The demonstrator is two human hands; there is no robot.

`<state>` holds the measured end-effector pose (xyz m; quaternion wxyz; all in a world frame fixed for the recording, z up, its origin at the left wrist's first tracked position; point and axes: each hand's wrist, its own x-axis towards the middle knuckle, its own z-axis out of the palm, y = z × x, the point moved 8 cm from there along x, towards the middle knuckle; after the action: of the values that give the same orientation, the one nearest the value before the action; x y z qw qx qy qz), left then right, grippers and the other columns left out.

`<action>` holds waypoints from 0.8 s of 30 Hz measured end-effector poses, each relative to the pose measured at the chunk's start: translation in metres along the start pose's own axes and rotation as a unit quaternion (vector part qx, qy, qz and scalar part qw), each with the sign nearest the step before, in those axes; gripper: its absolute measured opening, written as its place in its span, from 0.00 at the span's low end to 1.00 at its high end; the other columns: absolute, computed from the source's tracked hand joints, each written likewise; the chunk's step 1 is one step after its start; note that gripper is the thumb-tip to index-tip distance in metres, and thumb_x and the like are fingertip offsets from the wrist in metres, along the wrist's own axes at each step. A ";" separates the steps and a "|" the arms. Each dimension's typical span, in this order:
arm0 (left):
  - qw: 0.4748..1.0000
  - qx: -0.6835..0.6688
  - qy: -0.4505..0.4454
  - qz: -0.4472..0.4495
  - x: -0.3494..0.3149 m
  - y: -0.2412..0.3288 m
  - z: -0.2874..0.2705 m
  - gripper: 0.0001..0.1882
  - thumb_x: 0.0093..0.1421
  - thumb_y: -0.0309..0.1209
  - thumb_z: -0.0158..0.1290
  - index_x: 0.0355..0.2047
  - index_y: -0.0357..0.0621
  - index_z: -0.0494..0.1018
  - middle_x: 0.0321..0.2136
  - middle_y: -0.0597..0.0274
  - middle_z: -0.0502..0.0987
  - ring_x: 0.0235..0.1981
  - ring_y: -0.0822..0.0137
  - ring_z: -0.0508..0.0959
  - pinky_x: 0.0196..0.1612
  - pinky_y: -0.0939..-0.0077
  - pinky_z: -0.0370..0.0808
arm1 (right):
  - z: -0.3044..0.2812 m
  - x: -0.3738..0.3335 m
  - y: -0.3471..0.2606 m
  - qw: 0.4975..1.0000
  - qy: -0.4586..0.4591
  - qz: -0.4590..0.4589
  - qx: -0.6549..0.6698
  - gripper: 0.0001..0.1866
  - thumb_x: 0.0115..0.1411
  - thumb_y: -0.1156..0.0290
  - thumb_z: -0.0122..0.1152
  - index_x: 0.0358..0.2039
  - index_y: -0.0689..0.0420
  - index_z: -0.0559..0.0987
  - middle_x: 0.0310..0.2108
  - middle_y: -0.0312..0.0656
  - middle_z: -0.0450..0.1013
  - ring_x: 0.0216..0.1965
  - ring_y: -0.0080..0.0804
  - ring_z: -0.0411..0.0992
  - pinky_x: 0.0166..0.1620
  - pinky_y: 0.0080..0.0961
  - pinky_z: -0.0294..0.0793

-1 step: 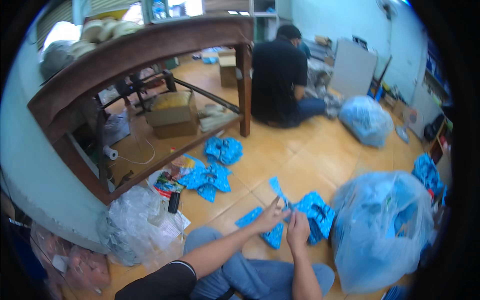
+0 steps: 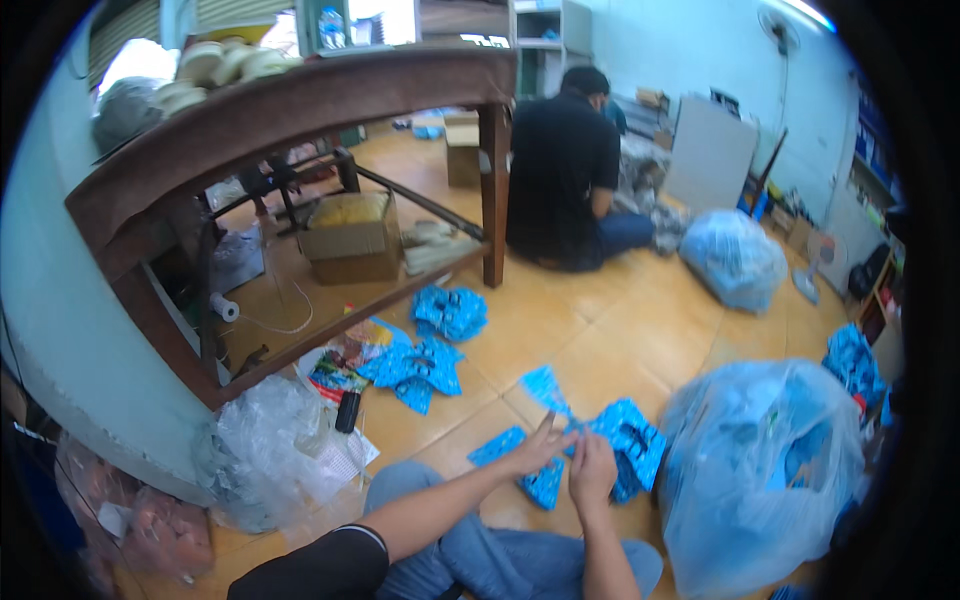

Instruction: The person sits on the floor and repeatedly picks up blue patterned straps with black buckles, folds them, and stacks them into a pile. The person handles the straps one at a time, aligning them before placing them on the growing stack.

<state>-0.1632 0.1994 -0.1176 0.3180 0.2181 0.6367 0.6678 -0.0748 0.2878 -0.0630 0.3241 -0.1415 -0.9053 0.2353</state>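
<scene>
My left hand (image 2: pixel 541 449) and my right hand (image 2: pixel 594 466) come together above the floor in front of my crossed legs. Their fingers are closed in a pinch on a blue printed strip (image 2: pixel 543 388) of thin, limp material, whose loose end stands up beyond my left fingers. A crumpled blue printed bundle (image 2: pixel 630 440) lies just right of the fingers; whether it joins the strip I cannot tell. Under my left wrist are flat blue printed pieces (image 2: pixel 543 485) on the tiles. What sits right between the fingertips is too small to make out.
A large clear bag of blue pieces (image 2: pixel 760 470) stands at my right. Two blue bundles (image 2: pixel 415 370) lie ahead left, near a wooden table (image 2: pixel 495 190) and crumpled clear plastic (image 2: pixel 275 430). Farther off, a person in black (image 2: pixel 565 175) sits by another filled bag (image 2: pixel 733 260).
The strip's loose end has swung left and spread wider. Both hands have shifted very slightly, still pinched together. The whole view has tilted up a little.
</scene>
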 end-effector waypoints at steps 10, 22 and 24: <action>0.972 -0.230 0.039 -0.012 0.020 -0.006 -0.022 0.24 0.70 0.40 0.43 0.62 0.45 0.59 0.44 0.63 0.75 0.42 0.71 0.77 0.44 0.71 0.77 | -0.027 0.019 0.026 0.972 0.061 0.120 0.190 0.20 0.62 0.68 0.57 0.51 0.66 0.71 0.39 0.49 0.72 0.39 0.41 0.72 0.42 0.32 0.72; 0.999 -0.052 0.011 0.007 0.032 -0.001 0.000 0.14 0.66 0.38 0.51 0.43 0.41 0.76 0.35 0.67 0.79 0.34 0.77 0.76 0.36 0.81 0.74 | 0.008 0.006 0.060 0.814 0.003 0.242 0.529 0.12 0.65 0.74 0.52 0.49 0.63 0.71 0.42 0.38 0.73 0.41 0.21 0.70 0.45 0.22 0.71; 0.996 -0.012 0.055 0.067 0.030 0.010 -0.013 0.12 0.65 0.35 0.52 0.41 0.39 0.76 0.34 0.65 0.79 0.35 0.76 0.76 0.37 0.80 0.74 | -0.002 0.008 0.069 0.808 0.036 0.274 0.520 0.13 0.65 0.75 0.52 0.49 0.63 0.70 0.43 0.38 0.73 0.41 0.21 0.70 0.46 0.22 0.71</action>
<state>-0.1950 0.2118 -0.1122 0.2398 0.2191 0.6290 0.7063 -0.0720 0.3505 -0.0931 0.3040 -0.2027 -0.5586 0.7446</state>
